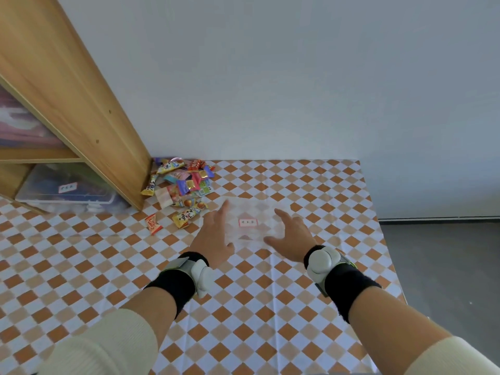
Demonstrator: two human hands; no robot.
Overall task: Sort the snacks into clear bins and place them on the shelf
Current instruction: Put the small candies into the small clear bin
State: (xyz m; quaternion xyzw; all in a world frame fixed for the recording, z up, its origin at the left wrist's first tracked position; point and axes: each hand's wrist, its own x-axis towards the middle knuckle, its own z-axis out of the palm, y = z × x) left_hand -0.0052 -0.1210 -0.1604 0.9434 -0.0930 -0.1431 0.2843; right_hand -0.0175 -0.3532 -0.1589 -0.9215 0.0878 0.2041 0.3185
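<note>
A clear bin (251,212) with a small red-framed label (247,222) stands on the checked tablecloth, and it looks empty. My left hand (215,236) is at its left side with fingers spread. At the bin's right side, my right hand (290,235) also has its fingers spread. Whether either hand touches the bin is unclear. A pile of colourful snack packets (184,180) lies to the upper left, against the wall and the shelf's side panel. Two packets, one orange (153,224) and one yellow (186,216), lie loose nearer to me.
A wooden shelf (89,115) stands at the left. Another clear labelled bin (67,189) sits in its lowest compartment. The table (243,307) ends at the right edge, with grey floor (443,266) beyond. A white wall rises behind.
</note>
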